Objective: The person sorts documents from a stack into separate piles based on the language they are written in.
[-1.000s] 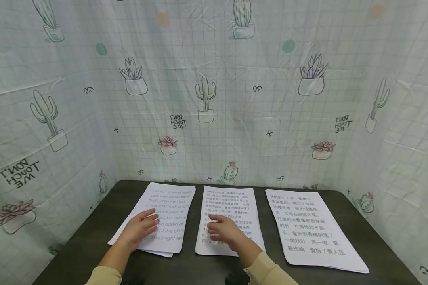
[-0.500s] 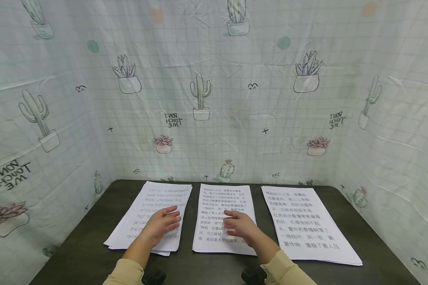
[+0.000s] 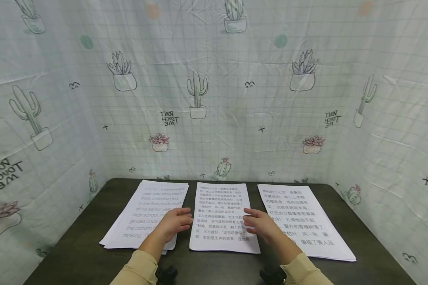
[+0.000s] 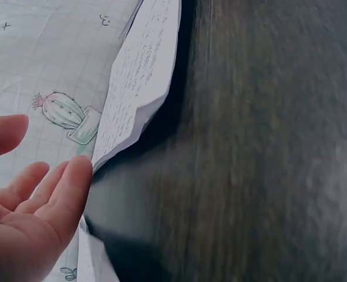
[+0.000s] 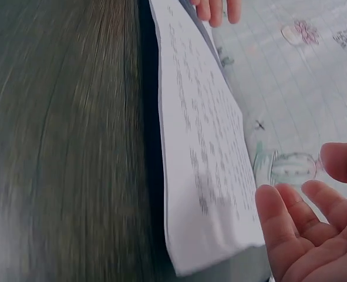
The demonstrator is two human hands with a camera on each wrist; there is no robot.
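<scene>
Three stacks of printed paper lie side by side on a dark table (image 3: 75,249). The left stack (image 3: 146,209) has English text; the middle stack (image 3: 219,215) and right stack (image 3: 306,221) have Chinese text. My left hand (image 3: 178,222) is at the middle stack's left edge, fingers straight and holding nothing. My right hand (image 3: 258,223) is at its right edge, palm turned inward, also empty. In the left wrist view, the left hand's fingers (image 4: 38,205) hover close to a paper stack (image 4: 141,76). The right wrist view shows the right hand's fingers (image 5: 296,229) beside the middle stack (image 5: 202,147).
A cloth backdrop (image 3: 214,99) printed with cacti walls the table on three sides. The dark tabletop (image 5: 61,147) runs bare in front of the stacks. Beige sleeves (image 3: 139,269) cover both forearms.
Both hands have shifted right. The left hand left the left stack for the middle stack's left edge. The right hand slid off the middle stack to its right edge.
</scene>
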